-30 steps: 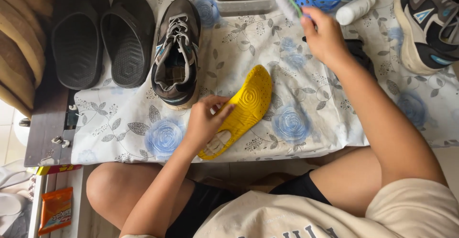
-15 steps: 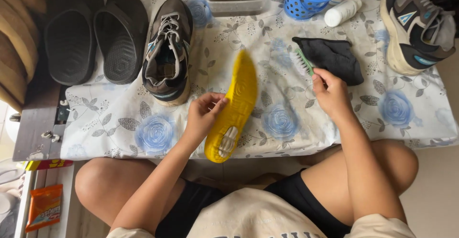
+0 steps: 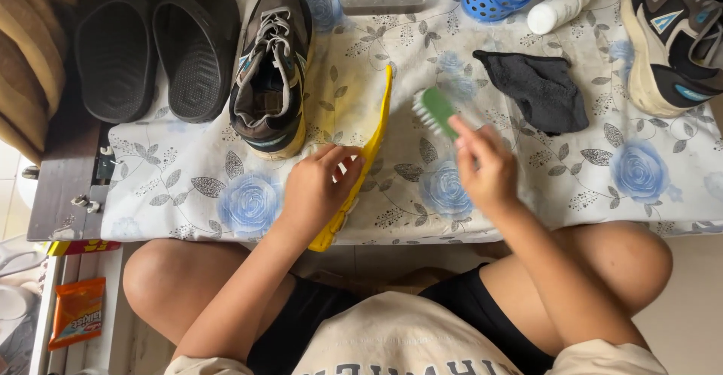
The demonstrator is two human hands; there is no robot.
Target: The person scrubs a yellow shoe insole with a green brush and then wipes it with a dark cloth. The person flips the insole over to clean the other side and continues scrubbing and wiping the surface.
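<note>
Yellow insole (image 3: pixel 374 130) is standing up on its edge over the flowered cloth (image 3: pixel 572 179) right now, just beside the dark sneaker (image 3: pixel 273 70). Person's left hand (image 3: pixel 316 190) is gripping it around the lower half, fingers curled shut on it. Right hand (image 3: pixel 486 166) is pinching a green brush (image 3: pixel 434 111) by the handle, fingers closed tight, bristles pointing toward the insole but not quite touching from what I can see. Black rag (image 3: pixel 538 89) is lying just past the brush, and a pair of black sandals (image 3: pixel 147 44) is sitting off to the side.
</note>
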